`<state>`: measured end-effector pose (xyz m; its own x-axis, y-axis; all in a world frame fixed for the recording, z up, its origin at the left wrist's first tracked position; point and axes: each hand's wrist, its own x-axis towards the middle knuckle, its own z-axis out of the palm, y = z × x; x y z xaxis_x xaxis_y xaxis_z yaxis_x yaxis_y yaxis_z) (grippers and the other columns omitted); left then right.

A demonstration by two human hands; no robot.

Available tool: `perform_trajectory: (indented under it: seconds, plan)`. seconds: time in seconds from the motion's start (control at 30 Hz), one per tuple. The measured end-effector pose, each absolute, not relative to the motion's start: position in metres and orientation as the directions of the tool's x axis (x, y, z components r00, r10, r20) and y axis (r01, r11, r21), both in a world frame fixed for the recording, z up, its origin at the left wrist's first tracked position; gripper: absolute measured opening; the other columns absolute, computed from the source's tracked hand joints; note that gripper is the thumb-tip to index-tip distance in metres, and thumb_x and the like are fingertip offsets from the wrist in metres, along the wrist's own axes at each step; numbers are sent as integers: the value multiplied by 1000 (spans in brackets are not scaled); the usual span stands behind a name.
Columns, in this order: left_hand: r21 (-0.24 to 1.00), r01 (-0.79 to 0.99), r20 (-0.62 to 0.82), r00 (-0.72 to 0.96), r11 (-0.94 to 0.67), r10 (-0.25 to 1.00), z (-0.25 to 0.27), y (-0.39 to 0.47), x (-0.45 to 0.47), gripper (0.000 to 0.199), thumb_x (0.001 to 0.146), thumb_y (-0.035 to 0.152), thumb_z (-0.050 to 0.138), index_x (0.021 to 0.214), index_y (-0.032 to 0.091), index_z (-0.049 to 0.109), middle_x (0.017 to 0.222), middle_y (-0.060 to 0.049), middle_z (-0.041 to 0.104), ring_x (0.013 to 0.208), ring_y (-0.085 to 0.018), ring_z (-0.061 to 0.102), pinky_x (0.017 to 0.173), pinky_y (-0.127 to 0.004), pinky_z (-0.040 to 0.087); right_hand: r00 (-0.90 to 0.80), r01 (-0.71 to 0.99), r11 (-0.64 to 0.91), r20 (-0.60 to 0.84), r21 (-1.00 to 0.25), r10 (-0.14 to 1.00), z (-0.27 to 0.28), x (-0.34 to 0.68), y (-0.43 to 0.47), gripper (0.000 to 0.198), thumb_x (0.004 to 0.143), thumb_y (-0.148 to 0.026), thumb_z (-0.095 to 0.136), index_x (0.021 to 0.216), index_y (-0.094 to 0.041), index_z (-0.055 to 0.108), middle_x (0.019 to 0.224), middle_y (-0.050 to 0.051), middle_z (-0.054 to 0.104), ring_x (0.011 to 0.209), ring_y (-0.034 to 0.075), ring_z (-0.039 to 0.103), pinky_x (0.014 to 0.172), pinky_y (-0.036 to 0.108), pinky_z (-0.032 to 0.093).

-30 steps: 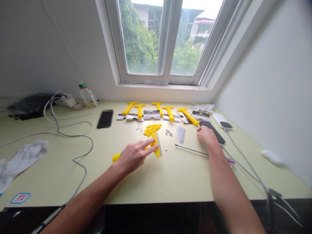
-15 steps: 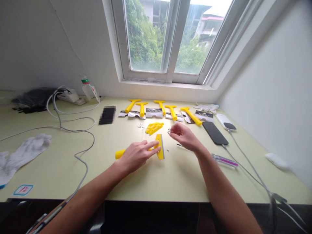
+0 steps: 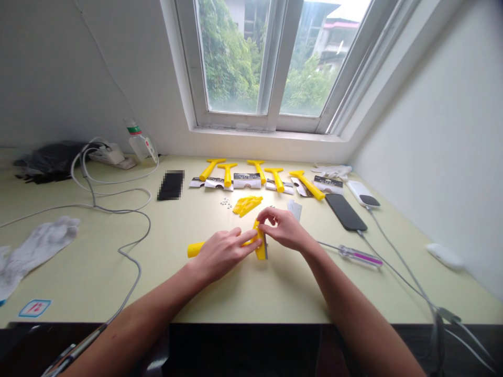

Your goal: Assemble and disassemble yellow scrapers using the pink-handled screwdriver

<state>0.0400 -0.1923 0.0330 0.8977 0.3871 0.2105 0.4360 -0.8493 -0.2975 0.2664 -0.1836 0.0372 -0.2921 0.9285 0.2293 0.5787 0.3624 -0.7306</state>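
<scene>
My left hand (image 3: 226, 254) lies over a yellow scraper (image 3: 195, 250), its fingers wrapped on the neck and head, with the handle pointing left. Along the right side of the scraper's head runs a grey blade (image 3: 265, 251). My right hand (image 3: 285, 228) is closed in a pinch at the upper end of that head; whatever its fingertips hold is hidden. Just beyond lie several yellow plastic pieces (image 3: 247, 206) in a pile, with small metal nuts (image 3: 226, 202) to their left. Flat pale metal blades (image 3: 294, 209) lie behind my right hand. A screwdriver (image 3: 359, 255) with a clear and purple handle rests to the right.
Several yellow T-shaped handles (image 3: 227, 175) lie on printed cards (image 3: 247, 181) near the window. A black phone (image 3: 346, 212), a white power bank (image 3: 363, 194) and a mouse (image 3: 445, 257) are at right. Cables (image 3: 147, 230), a bottle (image 3: 140, 144) and a glove (image 3: 43, 246) occupy the left.
My right hand has moved left and nearer, from the small metal parts to the scraper's head, uncovering the pale blades. My left hand still holds the scraper.
</scene>
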Motion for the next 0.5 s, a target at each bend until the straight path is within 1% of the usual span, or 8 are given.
perform_trajectory:
  seconds: [0.27,0.4,0.47,0.5]
  plan:
    - [-316,428,227,901,-847,370,32,-193,41,43,95,8,44,133,25,54,130,-5,59,79,-17,56,53,-28,48,-257,599,364,259,-713,931,34,261,-183,13,77,-14,55,84,-21,63,82,0,65,77,14,59,73,30,45]
    - [-334,423,240,902,-842,358,31,-193,41,45,95,7,42,134,25,54,133,-6,58,80,-16,56,56,-27,49,-217,577,331,250,-747,944,34,260,-181,13,73,-14,58,80,-22,65,85,1,62,82,16,58,77,31,45]
    - [-338,422,255,901,-841,350,31,-192,40,47,94,5,41,135,24,54,135,-6,58,81,-16,56,57,-27,50,-199,555,314,244,-771,949,35,260,-181,12,74,-15,59,78,-22,68,88,3,62,88,17,58,81,32,45]
    - [-338,424,263,900,-840,348,31,-192,40,48,94,4,40,135,24,54,136,-6,58,81,-16,57,57,-27,50,-180,547,301,242,-781,953,35,260,-181,11,74,-17,60,77,-22,70,93,4,61,94,18,59,83,33,45]
